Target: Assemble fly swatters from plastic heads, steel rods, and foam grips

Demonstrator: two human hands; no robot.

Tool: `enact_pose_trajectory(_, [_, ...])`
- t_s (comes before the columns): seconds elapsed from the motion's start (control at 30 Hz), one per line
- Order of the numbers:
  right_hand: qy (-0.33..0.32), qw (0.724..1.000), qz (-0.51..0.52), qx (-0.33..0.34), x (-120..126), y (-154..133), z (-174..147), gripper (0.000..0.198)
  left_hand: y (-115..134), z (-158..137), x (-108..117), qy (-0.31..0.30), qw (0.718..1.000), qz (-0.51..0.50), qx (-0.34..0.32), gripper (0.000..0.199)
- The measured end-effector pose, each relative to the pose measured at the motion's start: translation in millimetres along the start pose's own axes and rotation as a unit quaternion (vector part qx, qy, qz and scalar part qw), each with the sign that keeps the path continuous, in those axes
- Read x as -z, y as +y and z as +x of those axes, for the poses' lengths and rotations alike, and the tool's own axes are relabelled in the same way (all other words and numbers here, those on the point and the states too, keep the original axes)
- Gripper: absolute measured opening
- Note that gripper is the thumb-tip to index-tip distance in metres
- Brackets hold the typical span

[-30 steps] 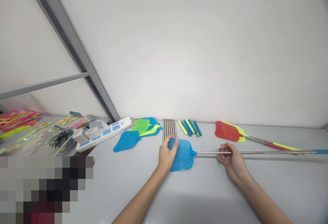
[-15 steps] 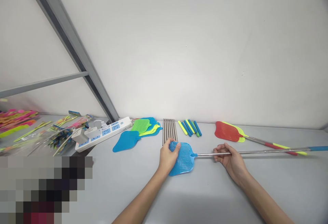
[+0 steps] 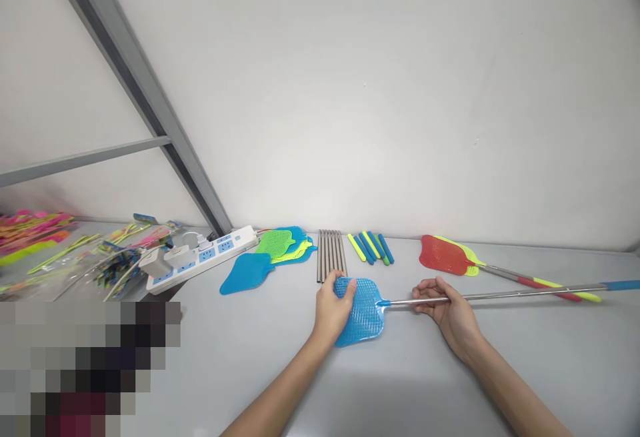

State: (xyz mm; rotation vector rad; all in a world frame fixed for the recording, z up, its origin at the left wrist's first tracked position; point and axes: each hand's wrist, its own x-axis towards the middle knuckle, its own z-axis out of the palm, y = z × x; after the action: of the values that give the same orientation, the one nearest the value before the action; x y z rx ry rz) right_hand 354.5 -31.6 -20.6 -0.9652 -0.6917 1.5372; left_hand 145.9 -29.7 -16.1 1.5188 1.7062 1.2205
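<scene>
A blue fly swatter (image 3: 364,314) with a mesh head and an extended metal rod stretches across in front of me, its blue handle at the right edge. My left hand (image 3: 334,307) grips the outer side of the mesh head, thumb on top. My right hand (image 3: 447,307) is closed around the metal rod, fingers curled behind it. Beyond my left hand lies a row of metal rods (image 3: 330,254). Several blue, yellow and green handle grips (image 3: 370,248) lie to their right. Loose swatter heads (image 3: 246,273) in blue, green and yellow are spread at the left.
A red and a yellow fly swatter (image 3: 445,255) lie overlapped at the right. A white power strip (image 3: 215,255) with plugs stands at the left, beside colourful bagged items (image 3: 117,260). The wall (image 3: 380,124) bounds the grey table (image 3: 415,384) at the back.
The blue swatter's head and my left hand have shifted slightly to the right. My right hand keeps nearly the same place on the rod.
</scene>
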Motion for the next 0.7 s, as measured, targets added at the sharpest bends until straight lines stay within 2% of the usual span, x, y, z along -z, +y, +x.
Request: enact_pose_trajectory(0.7, [-0.008,0.999,-0.041,0.013,-13.6,0.4,-7.3,0.032,2.7,-3.4,-2.6,0.014,1.000,-0.020,-0.015,0.024])
